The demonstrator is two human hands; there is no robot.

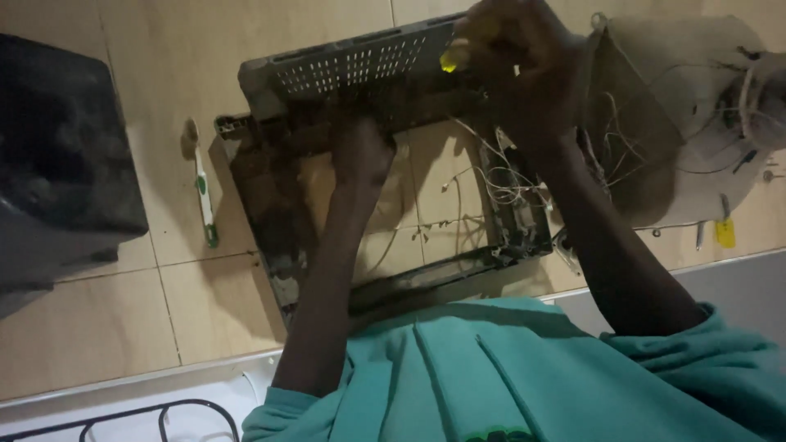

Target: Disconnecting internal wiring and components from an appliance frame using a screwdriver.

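Your left hand (360, 155) presses fingers-together on the dusty casing frame (270, 205). Your right hand (512, 61), at 1 o'clock, is clamped on a yellow-handled screwdriver (449, 59) at the vented panel (352, 65).

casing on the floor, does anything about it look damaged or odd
Yes. The casing is a gutted frame: floor tiles show through its middle, and loose wires spill out tangled at its right side, beside the right hand.

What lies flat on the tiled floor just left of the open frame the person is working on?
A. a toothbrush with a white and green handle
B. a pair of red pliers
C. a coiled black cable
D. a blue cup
A: a toothbrush with a white and green handle lies on the floor tiles, just left of the gutted device frame that the left hand grips.
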